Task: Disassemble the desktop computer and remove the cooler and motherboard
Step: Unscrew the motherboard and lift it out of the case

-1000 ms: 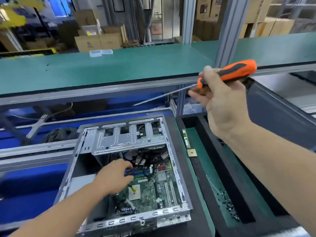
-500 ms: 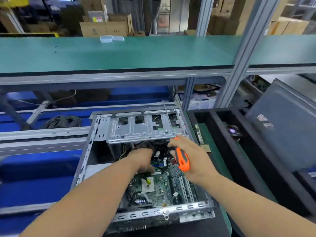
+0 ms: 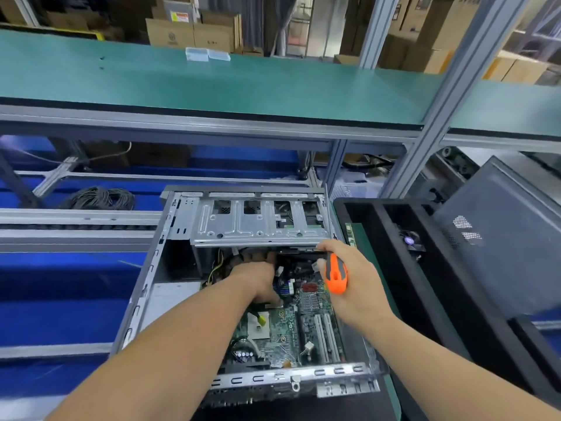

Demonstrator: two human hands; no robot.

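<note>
Cardboard boxes (image 3: 194, 33) stack up behind a long green-matted shelf (image 3: 212, 83) that crosses the upper half of the frame on grey aluminium rails, with blue surfaces beneath it at the left and a coil of dark cable (image 3: 97, 197) lying there. At the centre of the frame the desktop computer (image 3: 145, 287) lies on its side, its bare sheet-metal case open upward; a perforated, stamped drive cage (image 3: 258, 223) spans its far end and overhangs the interior. Below that sits the green motherboard (image 3: 288, 326), flat in the case floor, with a pale square socket (image 3: 258, 325) and two long slots (image 3: 326, 337) showing. The left hand (image 3: 258, 278) reaches under the cage edge among the wires; its fingers are hidden, so I cannot tell whether it grips anything. The right hand (image 3: 355, 284) curls around a screwdriver (image 3: 335, 273) with an orange and grey rubbery handle, its tip out of sight near the cage's right end. A black foam-lined tray (image 3: 394, 262) sits just right of the case, and a dark mesh-vented panel (image 3: 501, 238) leans at the right edge.
</note>
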